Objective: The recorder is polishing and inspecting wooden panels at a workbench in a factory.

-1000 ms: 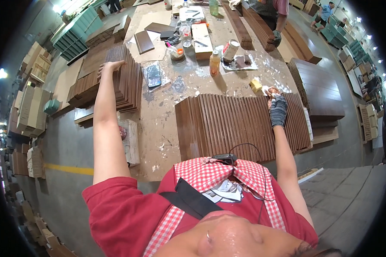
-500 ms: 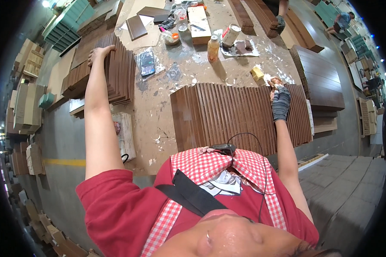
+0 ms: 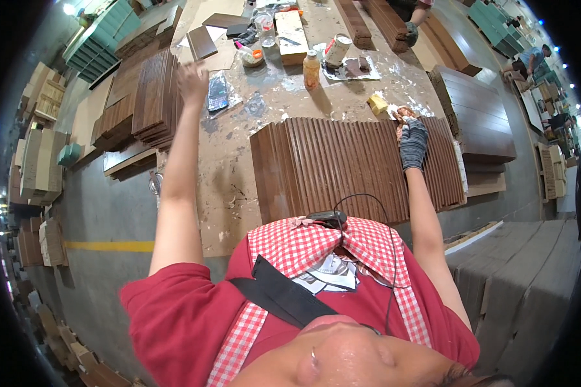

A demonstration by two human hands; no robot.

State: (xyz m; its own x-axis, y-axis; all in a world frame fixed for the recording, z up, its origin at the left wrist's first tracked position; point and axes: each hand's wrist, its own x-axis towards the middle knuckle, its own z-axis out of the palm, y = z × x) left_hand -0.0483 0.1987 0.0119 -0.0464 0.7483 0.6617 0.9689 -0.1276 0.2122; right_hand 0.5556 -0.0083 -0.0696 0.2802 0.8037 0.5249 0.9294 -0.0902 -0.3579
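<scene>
My bare left hand is over the table beside the stack of brown wooden boards. Its fingers look loosely apart and slightly blurred, and nothing shows in them. A striped knit glove covers my right hand, which is closed on a stained, crumpled rag. That hand rests at the far edge of a long row of overlapping brown wooden strips in front of me. A yellow sponge lies just beyond the row, left of the rag.
A bottle of amber liquid, a white can and a phone-like item in plastic stand or lie on the paint-spotted table. More brown panels are stacked at the right. Another person's gloved hand touches long boards at the far side.
My left hand has come off the left board stack and moved right, over the table. My right hand stays at the strips with the rag. The view has shifted slightly.
</scene>
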